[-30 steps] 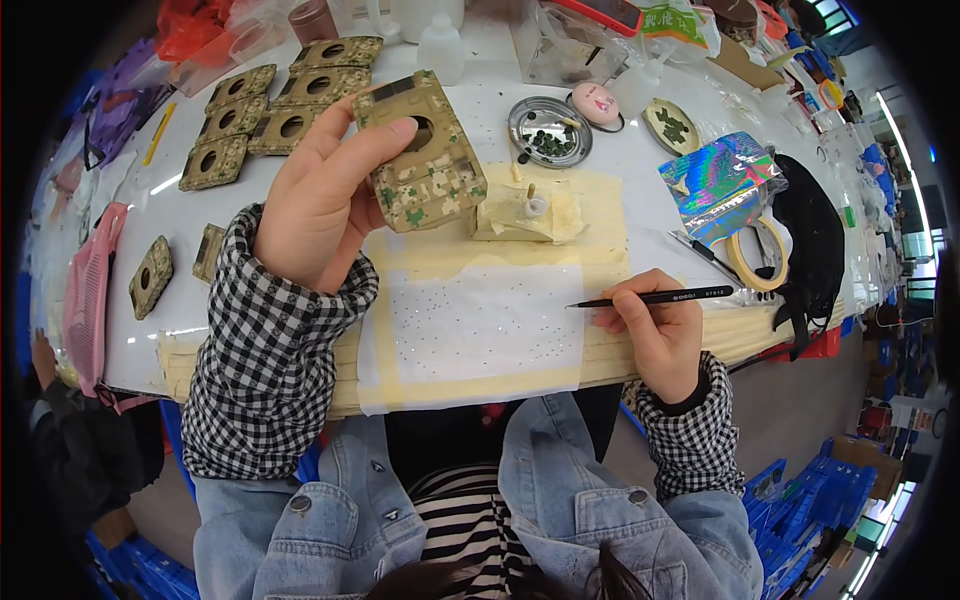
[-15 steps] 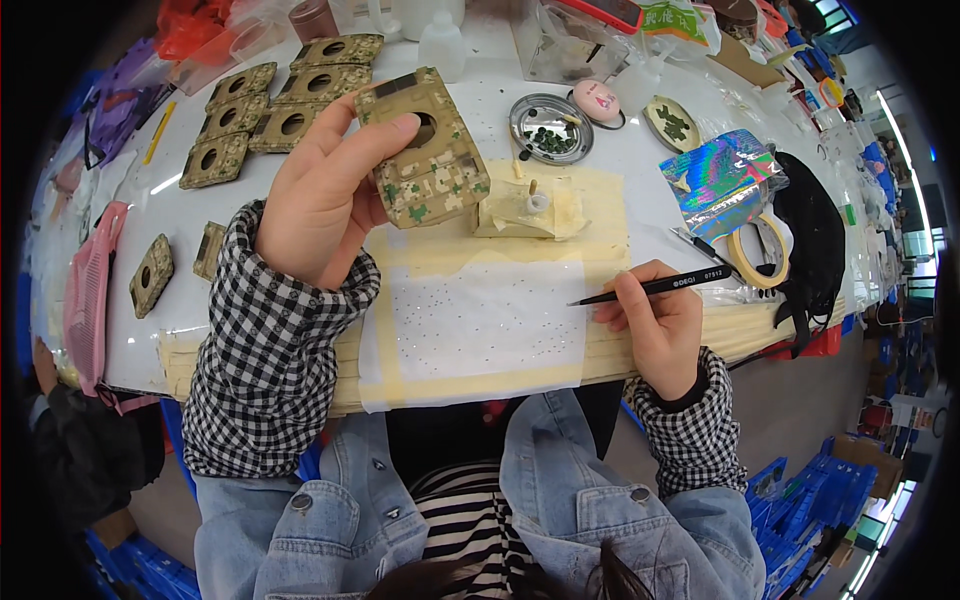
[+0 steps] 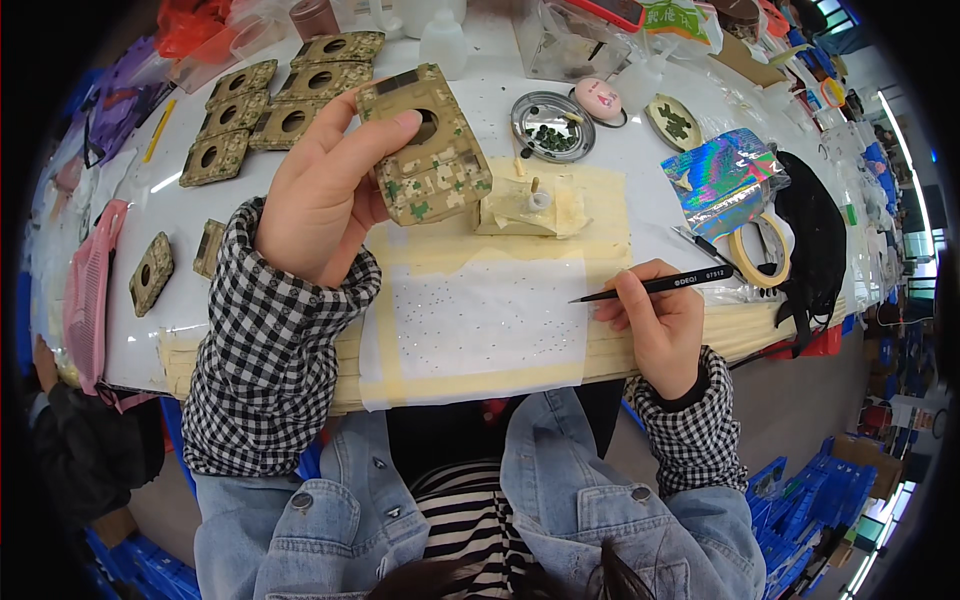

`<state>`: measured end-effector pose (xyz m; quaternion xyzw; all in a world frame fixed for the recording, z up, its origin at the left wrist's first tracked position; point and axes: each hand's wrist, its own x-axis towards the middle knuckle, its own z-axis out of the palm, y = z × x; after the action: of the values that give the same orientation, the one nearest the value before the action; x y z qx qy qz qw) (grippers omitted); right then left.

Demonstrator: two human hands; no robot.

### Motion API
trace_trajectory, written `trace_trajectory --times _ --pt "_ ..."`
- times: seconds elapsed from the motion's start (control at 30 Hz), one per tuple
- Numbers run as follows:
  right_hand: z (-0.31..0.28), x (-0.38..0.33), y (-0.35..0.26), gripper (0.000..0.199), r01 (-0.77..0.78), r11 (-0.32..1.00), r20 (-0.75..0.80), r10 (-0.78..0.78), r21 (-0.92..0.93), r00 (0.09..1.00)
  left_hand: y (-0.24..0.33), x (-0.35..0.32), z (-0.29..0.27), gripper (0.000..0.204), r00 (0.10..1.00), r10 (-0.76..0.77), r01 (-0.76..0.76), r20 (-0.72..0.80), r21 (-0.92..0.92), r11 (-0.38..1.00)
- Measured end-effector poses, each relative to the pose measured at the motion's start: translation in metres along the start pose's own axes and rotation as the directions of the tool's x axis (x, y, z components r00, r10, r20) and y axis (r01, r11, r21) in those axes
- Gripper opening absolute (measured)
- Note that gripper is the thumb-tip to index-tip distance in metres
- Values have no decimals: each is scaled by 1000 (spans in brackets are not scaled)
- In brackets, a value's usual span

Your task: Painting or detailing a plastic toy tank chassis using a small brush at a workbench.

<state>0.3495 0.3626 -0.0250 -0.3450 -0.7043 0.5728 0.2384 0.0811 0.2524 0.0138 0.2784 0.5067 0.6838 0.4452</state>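
Note:
My left hand (image 3: 335, 185) grips a camouflage-painted model tank hull (image 3: 432, 165) with a round hole through its top. The thumb lies beside the hole, and the fingers go behind the part, partly hidden. My right hand (image 3: 655, 330) pinches slim black tweezers (image 3: 665, 285), their tip pointing left above a white sheet (image 3: 480, 360). Many tiny specks are scattered over this sheet, taped down with yellow tape near the table edge. Beyond the sheet stands a tape-wrapped block (image 3: 515, 215) with a small white cup (image 3: 539, 202) on it.
Several similar camouflage hulls (image 3: 225, 118) sit at the back left, with two smaller camouflage parts (image 3: 152, 275) nearer. A round dish (image 3: 552, 127) of dark green pieces stands at the back. To the right lie a tape roll (image 3: 757, 250), an iridescent pouch (image 3: 722, 185) and a black bag (image 3: 812, 230).
Both hands hold nearly the same place and grip. The tweezers' tip has shifted very slightly; nothing has been picked up or let go.

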Motion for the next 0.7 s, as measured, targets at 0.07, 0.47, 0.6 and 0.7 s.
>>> trace_trajectory --times 0.07,0.47,0.6,0.7 --pt "0 0 0 19 -1 1000 0 1 0 1000 0 0 0 45 1000 2 -2 -3 -1 1000" --pt "-1 0 1 20 3 1000 10 -3 5 1000 0 0 0 44 1000 -1 1 -3 12 1000" --pt "-1 0 1 21 11 1000 11 -11 1 1000 0 0 0 44 1000 5 -5 1 8 1000" --pt "-1 0 0 21 24 1000 13 -24 9 1000 -1 0 -1 45 1000 10 -10 11 5 1000"
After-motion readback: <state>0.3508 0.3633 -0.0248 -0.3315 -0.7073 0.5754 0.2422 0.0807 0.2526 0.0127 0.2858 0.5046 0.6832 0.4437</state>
